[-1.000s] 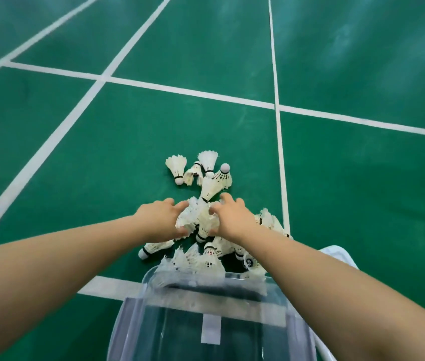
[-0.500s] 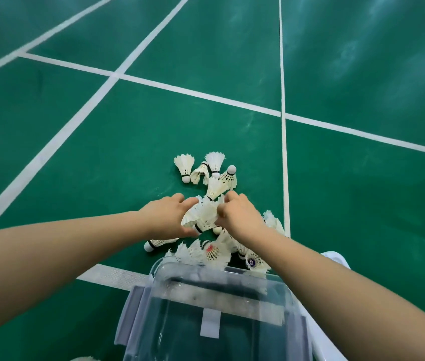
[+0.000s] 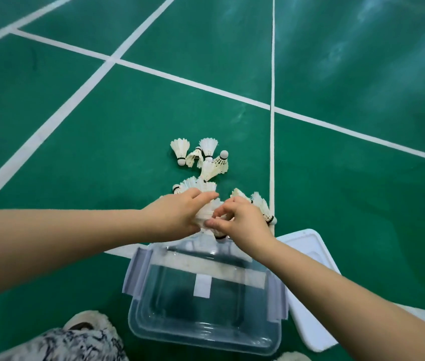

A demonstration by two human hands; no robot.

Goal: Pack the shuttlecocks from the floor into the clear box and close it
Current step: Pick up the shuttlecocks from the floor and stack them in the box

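Note:
Several white shuttlecocks lie on the green court floor beyond the clear box. The box stands open in front of me with nothing inside. My left hand and my right hand press together around a bunch of shuttlecocks, just past the box's far rim. Two more shuttlecocks lie by my right hand, against a white line. Part of the held bunch is hidden under my fingers.
The white lid lies flat on the floor right of the box. White court lines cross the floor. A patterned trouser leg and a fluffy slipper show at the lower left.
Both hands have closed on a bunch of shuttlecocks and drawn it toward the box. My view has tilted down, so more of the box and the lid now show.

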